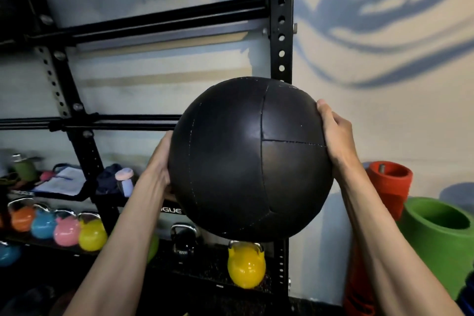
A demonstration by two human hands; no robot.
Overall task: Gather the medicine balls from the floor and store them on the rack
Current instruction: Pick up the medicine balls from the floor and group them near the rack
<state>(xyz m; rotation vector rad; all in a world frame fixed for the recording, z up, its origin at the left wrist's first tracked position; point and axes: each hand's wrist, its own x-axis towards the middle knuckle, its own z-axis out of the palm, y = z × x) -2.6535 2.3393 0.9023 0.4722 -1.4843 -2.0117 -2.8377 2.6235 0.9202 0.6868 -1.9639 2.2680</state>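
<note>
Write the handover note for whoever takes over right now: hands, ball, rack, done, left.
Hands: left hand and right hand hold the black medicine ball between them, one on each side, raised in front of the right upright of the rack.
Done: this ball is off the floor.
Left: set it on the rack; it rests on nothing yet. Whether more balls remain cannot be told.

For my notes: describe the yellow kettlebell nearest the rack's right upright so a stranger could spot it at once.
Follow the black rack down its right upright to a low shelf. There, directly under the held black medicine ball, stands a yellow kettlebell. It stands apart, and is a deeper yellow than the lime kettlebell in the colourful row far left.
</note>
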